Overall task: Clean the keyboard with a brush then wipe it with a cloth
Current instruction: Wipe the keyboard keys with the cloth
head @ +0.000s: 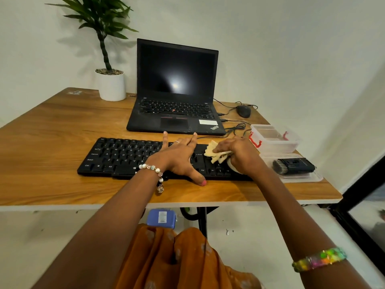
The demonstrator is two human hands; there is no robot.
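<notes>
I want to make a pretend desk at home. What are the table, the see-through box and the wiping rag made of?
Table: looks like wood-grain board with a smooth, slightly shiny top and pale edge, maybe laminate. Box: clear plastic, since you see through its walls, with red clips. Rag: soft cream cloth, crumpled in folds in the right hand.

- One camera only, worn on the person's head, looking forward and steeply down over both forearms.
- It sits close above the wooden table (52, 163); the keyboard (116, 155) crosses the middle of the frame, both hands on it.
- The wide lens bends the table edges and takes in the wall at the top and the person's lap at the bottom.
</notes>
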